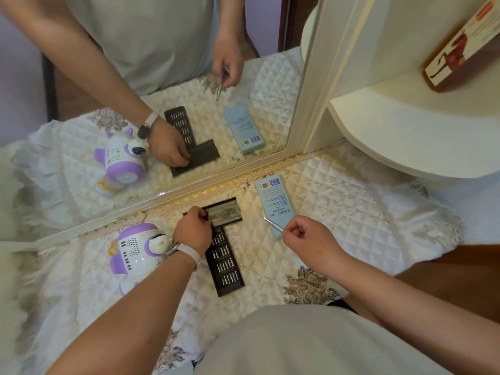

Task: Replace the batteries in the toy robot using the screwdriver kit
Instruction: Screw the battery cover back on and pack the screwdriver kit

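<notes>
A white and purple toy robot (135, 253) lies on its side on the quilted cloth, left of centre. Beside it sits the dark bit tray (226, 266) of the screwdriver kit, with rows of metal bits. The kit's dark sleeve (228, 211) lies crosswise at the tray's far end. My left hand (192, 230) rests there with its fingers pinched at the sleeve's near left edge. My right hand (305, 236) holds a thin silver screwdriver (272, 223), tip pointing up-left, over the light blue kit box (274, 204).
A mirror (162, 117) stands along the far edge of the table and reflects the whole scene. A cream curved shelf (405, 125) juts out at upper right with a picture box on it. The quilted cloth (351, 212) ends at bare wood on the right.
</notes>
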